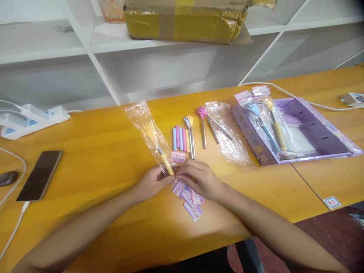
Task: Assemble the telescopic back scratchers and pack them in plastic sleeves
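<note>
Our bench (113, 144) carries everything, and on its right the purple box (321, 125) holds two bagged scratchers (275, 132), blue and yellow, resting over its left side. In front of us lies a clear bag (138, 113) with a yellow hand-shaped scratcher (165, 163) inside, slanting up and to the left, handle end toward us. A loose clear wrapper (233, 149) lies flat beside the purple box's left wall.

Our left hand (153, 184) has its grip closed on the bag's lower end by the handle; our right hand (203, 178) has its fingertips pinched together at that same end, though their exact hold is partly hidden. To handle this end well, we should steady the handle through the film with the left and let the right do the fine work, pinching only plastic and pulling gently so it doesn't tear.

Bare metal rods (204, 132) with coloured heads lie beyond our hands, near the coloured sleeves (181, 138). Small printed cards (193, 212) overlap under our fingers; we'd best avoid dragging them.
</note>
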